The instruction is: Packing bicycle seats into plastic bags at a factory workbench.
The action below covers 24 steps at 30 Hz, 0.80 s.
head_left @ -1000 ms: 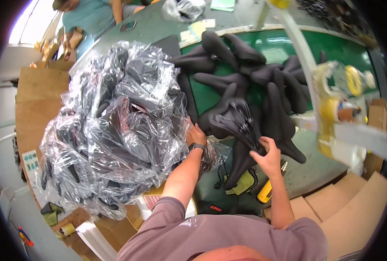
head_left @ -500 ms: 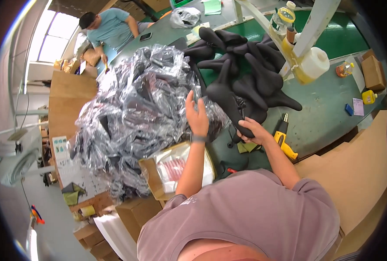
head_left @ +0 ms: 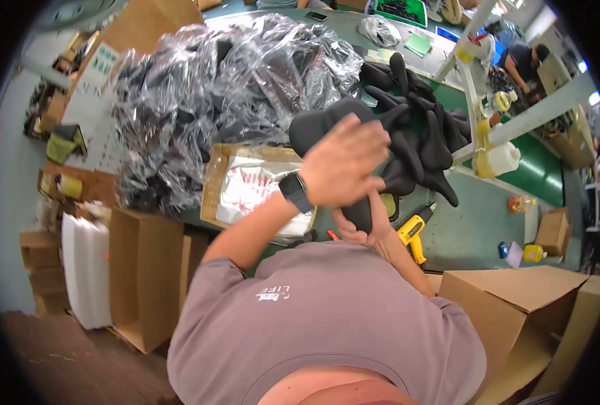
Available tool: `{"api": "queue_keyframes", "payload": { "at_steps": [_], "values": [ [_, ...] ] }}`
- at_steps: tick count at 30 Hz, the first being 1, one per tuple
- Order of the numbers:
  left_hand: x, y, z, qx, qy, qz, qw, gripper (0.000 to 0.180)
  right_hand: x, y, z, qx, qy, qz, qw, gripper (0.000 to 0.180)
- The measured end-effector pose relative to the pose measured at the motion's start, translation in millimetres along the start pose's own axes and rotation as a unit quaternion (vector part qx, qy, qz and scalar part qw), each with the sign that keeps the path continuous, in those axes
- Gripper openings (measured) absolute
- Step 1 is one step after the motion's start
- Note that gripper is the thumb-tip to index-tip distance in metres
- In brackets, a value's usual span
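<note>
I hold a black bicycle saddle (head_left: 319, 127) in front of my chest, its wide end pointing away from me and its narrow nose toward me. My right hand (head_left: 375, 221) is wrapped around the nose. Over the saddle's top lies my left hand (head_left: 346, 162), flat with fingers stretched out and slightly blurred; it covers the middle of the saddle. A dark watch sits on my left wrist. Beyond my hands, a heap of bare black saddles (head_left: 418, 138) rests on the green table. To the left rises a big pile of saddles wrapped in clear plastic (head_left: 246, 81).
An open carton (head_left: 212, 192) with white and red packets stands by my left forearm. A yellow heat gun (head_left: 416, 233) lies right of my right hand. A pale frame post (head_left: 550, 111) with tied bottles rises at the right. Large cardboard boxes (head_left: 516, 290) flank me.
My view has swung rightward and down. The saddle has come closer to my chest, and my left hand has moved from beside it to on top of it. My right hand keeps its hold.
</note>
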<state>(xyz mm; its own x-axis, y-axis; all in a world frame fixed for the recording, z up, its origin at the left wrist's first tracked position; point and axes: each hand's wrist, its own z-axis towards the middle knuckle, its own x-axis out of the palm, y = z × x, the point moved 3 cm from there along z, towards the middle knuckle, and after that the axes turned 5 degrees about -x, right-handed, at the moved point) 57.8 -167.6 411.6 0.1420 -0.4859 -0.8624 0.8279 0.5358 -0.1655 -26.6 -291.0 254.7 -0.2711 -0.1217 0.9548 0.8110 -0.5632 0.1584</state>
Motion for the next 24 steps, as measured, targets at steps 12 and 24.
{"api": "queue_keyframes", "payload": {
  "at_steps": [12,24],
  "values": [
    [21,61,-145,-0.258,-0.215,-0.513,0.790,0.083,28,-76,-16,-0.108,-0.188,-0.073,0.973,0.097],
    [34,102,-202,-0.438,-0.307,-0.346,0.771,0.029,22,-115,10,-0.070,-0.225,-0.112,0.965,0.095]
  ]
}}
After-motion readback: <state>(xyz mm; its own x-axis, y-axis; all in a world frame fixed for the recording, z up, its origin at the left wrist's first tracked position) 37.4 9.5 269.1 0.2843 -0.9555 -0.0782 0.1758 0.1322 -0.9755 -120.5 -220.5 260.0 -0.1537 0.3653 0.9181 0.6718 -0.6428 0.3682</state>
